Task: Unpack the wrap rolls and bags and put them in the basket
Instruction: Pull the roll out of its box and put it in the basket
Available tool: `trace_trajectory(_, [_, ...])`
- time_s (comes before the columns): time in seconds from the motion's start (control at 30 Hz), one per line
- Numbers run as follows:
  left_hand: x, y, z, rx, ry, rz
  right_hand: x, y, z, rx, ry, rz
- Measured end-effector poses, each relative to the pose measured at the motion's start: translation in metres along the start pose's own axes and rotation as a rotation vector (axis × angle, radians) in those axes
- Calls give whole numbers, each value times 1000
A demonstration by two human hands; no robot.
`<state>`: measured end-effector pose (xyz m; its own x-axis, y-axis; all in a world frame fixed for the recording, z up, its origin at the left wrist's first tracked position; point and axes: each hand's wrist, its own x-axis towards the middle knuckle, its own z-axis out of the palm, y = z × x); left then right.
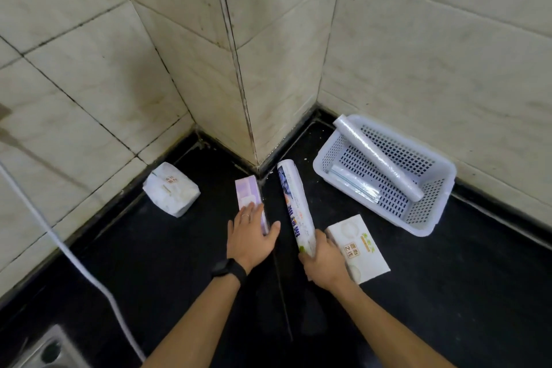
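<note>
Your right hand [324,260] is wrapped around the near end of the printed wrap roll [295,206], which lies on the black desk [448,293]. Your left hand [251,236] rests flat, fingers spread, on the purple box [248,194] just beside it. The white basket [433,218] at right holds a clear roll [379,158] and a flat bag pack [352,181]. Two white packets [171,188] [363,245] lie nearby.

Dim, even indoor light, soft shadows on the black counter [149,248] (wide-angle bending at edges), slight blur lower left
</note>
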<state>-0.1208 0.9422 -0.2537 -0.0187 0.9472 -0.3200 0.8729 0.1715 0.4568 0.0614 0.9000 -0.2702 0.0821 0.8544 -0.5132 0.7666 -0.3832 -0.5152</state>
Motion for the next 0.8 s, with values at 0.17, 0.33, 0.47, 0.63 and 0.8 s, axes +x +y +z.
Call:
trace_trajectory(0.17, [-8,58,-22,-855,-318,-226,-49,23,-52,370,-67,-150])
trace_trajectory(0.33, [-29,112,-21,-1124,-573,-128,-98,45,-111,487,-75,-195])
trace_trajectory(0.47, [-47,154,-16,-1252,-498,-68,-129,74,-140,749,55,-163])
trace_trajectory(0.63, [-62,189,-12,-1438,-413,-51,-154,111,-145,1087,85,-5])
trace_trajectory(0.8, [-80,206,1,-1460,-395,-31,-163,132,-143,1264,167,-18])
